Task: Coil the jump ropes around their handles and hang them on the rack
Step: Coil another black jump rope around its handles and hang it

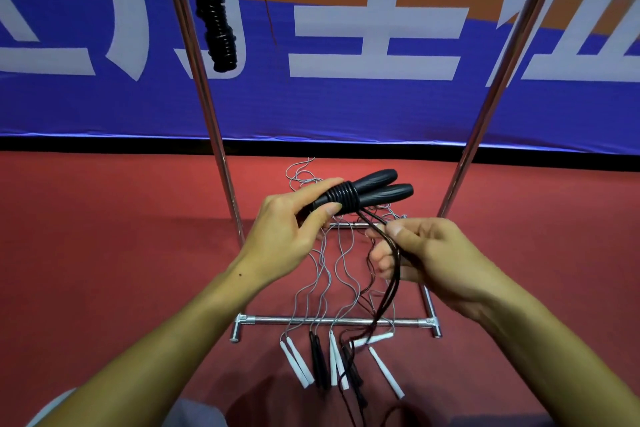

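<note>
Red floor (104,253) | L hand (287,222) grip curled round black handles (367,189) | R hand (426,253) grip pinching, seemingly, dark rope (388,291)

The floor (104,225) is red and carries the rack (332,321), whose chrome base bars rest directly on it. Grey ropes (323,274) lie on the floor across the rack's front base bar, running back under the rack. Their white handles (298,364) lie just in front of that bar. Black handles (317,357) lie among the white ones, also in front of the bar.
</note>
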`<state>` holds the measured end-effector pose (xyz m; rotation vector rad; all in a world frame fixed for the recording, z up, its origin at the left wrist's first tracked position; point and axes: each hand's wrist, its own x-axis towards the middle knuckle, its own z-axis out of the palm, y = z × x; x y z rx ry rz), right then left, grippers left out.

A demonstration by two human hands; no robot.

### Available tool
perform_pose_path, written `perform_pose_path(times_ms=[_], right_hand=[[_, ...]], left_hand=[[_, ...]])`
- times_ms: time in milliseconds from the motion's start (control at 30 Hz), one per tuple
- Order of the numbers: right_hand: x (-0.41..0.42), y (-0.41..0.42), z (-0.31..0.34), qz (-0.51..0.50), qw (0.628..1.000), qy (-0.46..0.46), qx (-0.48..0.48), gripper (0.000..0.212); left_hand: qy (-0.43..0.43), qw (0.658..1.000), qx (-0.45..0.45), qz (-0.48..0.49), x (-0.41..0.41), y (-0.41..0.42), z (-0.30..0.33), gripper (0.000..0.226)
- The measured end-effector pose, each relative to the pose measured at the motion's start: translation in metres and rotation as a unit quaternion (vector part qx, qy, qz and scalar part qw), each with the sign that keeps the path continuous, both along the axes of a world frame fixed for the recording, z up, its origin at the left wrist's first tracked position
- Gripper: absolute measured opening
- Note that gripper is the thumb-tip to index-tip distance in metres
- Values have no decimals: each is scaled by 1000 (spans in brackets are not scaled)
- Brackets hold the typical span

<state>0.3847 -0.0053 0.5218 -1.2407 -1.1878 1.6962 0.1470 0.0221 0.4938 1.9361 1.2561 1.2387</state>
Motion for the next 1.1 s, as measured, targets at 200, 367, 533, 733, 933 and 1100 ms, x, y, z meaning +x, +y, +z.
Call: perform_pose_path(times_ms=[200, 367, 533, 733, 933, 1100], right_hand=[[1, -1, 8, 8, 988, 102, -117, 30], [1, -7, 5, 9, 929, -308, 205, 20], [4, -11, 1, 18, 775, -518, 362, 16], [12, -3, -1, 27, 734, -487, 473, 19], [24, 10, -4, 35, 853, -348, 388, 15], [32, 16, 1, 59, 902, -288, 317, 22]], left_hand=[[20, 1000, 16, 1, 2, -2, 3, 39], [54, 998, 19, 1, 3, -6, 8, 39], [107, 994, 10, -17, 0, -5, 7, 36], [120, 988, -63, -75, -6, -3, 7, 31], [128, 972, -130, -149, -10, -3, 9, 34], [133, 965, -131, -183, -9, -4, 15, 36]])
